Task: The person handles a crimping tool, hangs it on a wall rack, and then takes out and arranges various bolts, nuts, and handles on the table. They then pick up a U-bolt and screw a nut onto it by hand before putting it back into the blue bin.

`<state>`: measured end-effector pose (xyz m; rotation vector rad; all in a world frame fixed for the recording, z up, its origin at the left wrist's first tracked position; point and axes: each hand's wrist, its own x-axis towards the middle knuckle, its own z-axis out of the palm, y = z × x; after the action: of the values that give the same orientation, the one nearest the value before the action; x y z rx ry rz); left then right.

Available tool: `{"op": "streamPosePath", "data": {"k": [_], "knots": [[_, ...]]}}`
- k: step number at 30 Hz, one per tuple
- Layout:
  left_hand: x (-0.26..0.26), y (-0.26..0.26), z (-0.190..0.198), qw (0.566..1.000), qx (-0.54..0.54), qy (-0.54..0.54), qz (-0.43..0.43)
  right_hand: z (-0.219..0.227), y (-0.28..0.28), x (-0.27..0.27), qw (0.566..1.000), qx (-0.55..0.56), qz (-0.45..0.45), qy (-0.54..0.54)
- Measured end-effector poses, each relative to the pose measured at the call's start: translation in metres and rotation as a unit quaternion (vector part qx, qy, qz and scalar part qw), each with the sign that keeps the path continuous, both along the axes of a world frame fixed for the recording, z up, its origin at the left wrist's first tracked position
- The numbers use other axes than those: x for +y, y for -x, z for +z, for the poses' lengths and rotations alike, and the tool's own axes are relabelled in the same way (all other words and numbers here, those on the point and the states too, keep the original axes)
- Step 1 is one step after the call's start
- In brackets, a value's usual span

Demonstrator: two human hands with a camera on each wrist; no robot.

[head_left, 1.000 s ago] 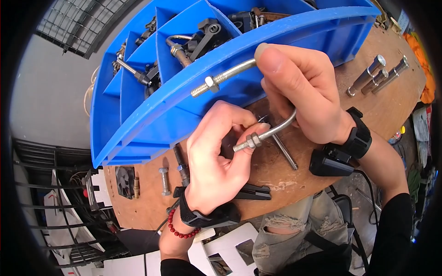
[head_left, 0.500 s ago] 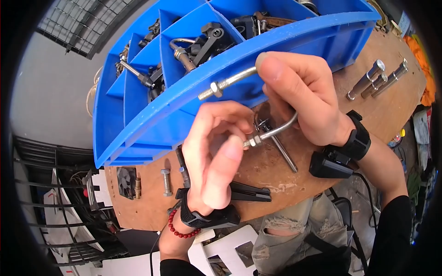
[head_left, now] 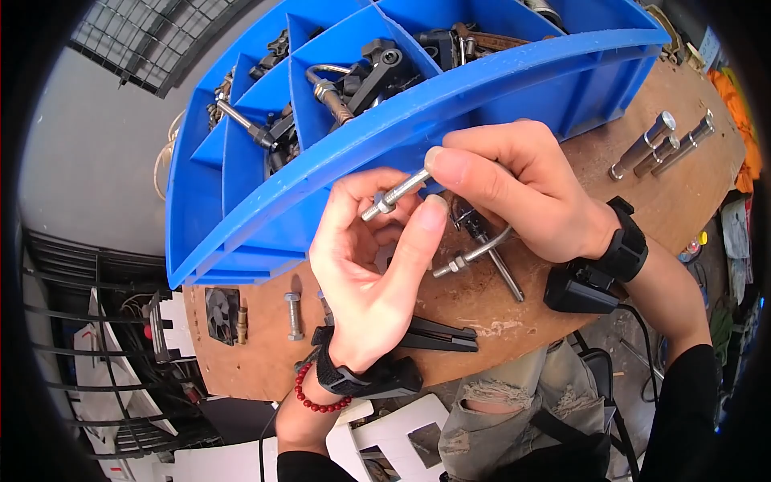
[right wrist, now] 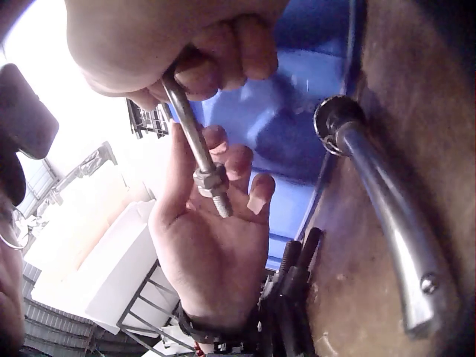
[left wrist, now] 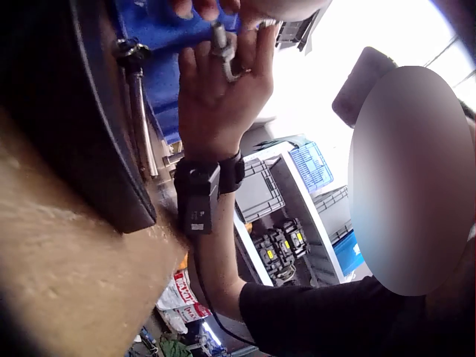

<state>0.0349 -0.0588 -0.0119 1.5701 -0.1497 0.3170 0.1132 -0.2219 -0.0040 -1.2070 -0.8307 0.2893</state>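
My right hand [head_left: 526, 193] pinches a silver U-bolt [head_left: 413, 186] by its bend, thumb along the upper leg. Both threaded ends point left, with a hex nut [head_left: 384, 202] on the upper leg and more nuts [head_left: 458, 263] on the lower. My left hand [head_left: 361, 269] is around the upper threaded end, its thumb raised and its fingers loosely bent behind the leg. In the right wrist view, the left palm faces the nuts [right wrist: 211, 180] with fingers spread. In the left wrist view, one threaded leg [left wrist: 223, 44] shows before the right hand.
A blue divided bin [head_left: 482, 76] full of metal parts stands behind the hands. On the wooden table [head_left: 554, 321] are a metal-handled tool [head_left: 504, 273], a hex bolt [head_left: 294, 317], a black part [head_left: 438, 336] and several upright steel pins [head_left: 642, 153] at right.
My left hand has left the lower leg's nuts, opened its fingers and moved up to the upper threaded end. The right hand has lowered slightly and tilted the U-bolt.
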Motion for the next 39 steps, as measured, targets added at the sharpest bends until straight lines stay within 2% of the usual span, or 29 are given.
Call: {"op": "streamPosePath", "data": {"k": [3, 5, 6, 8, 10, 13, 14, 17, 18, 20, 22, 27, 30, 33, 37, 39], "knots": [[0.006, 0.001, 0.007, 0.999, 0.021, 0.03, -0.032, 0.0, 0.0, 0.001, 1.0, -0.006, 0.011, -0.002], [0.009, 0.0, 0.005, 0.996, 0.039, 0.073, -0.023, 0.002, 0.0, 0.0, 0.999, 0.013, 0.03, -0.009], [0.011, -0.001, 0.002, 0.996, 0.064, 0.065, -0.004, 0.003, 0.001, 0.0, 0.998, 0.027, 0.045, -0.017], [0.007, -0.001, 0.005, 0.999, 0.047, 0.017, -0.005, 0.003, 0.001, 0.0, 0.998, 0.038, 0.053, -0.025], [0.008, -0.002, 0.002, 1.0, 0.014, 0.007, -0.024, 0.001, 0.001, 0.0, 0.999, 0.022, 0.028, -0.013], [-0.002, -0.001, 0.007, 1.0, 0.009, 0.027, 0.003, 0.001, 0.0, -0.002, 1.0, -0.009, -0.021, 0.021], [-0.001, -0.001, 0.002, 1.0, -0.003, 0.004, -0.016, 0.001, 0.0, -0.001, 0.999, -0.009, -0.024, 0.021], [0.006, -0.001, 0.001, 0.995, 0.005, 0.069, -0.075, 0.0, 0.001, -0.001, 0.998, 0.034, 0.045, -0.015], [0.003, 0.0, 0.006, 0.997, 0.011, 0.056, -0.046, 0.004, -0.001, -0.006, 0.997, 0.04, 0.071, -0.006], [0.013, -0.001, 0.001, 0.995, 0.053, 0.074, -0.052, 0.006, -0.001, -0.009, 0.994, 0.046, 0.102, -0.005], [0.007, -0.001, 0.005, 0.991, 0.104, 0.088, 0.009, 0.007, -0.002, -0.008, 0.993, 0.041, 0.11, -0.016], [0.004, -0.003, 0.005, 0.995, 0.044, 0.08, -0.029, 0.006, -0.001, -0.006, 0.995, 0.036, 0.092, -0.031], [0.005, -0.002, 0.006, 0.996, 0.029, 0.062, -0.057, 0.003, 0.0, -0.001, 0.999, 0.022, 0.043, -0.022], [0.001, -0.001, 0.007, 0.996, 0.034, 0.059, -0.055, 0.004, -0.001, -0.006, 0.996, 0.043, 0.074, -0.002], [0.003, -0.001, 0.008, 0.988, 0.084, 0.131, -0.007, 0.004, -0.001, -0.006, 0.991, 0.058, 0.116, -0.018], [0.008, -0.001, 0.007, 0.988, 0.1, 0.118, -0.021, 0.005, -0.001, -0.006, 0.992, 0.048, 0.118, -0.023]]}}
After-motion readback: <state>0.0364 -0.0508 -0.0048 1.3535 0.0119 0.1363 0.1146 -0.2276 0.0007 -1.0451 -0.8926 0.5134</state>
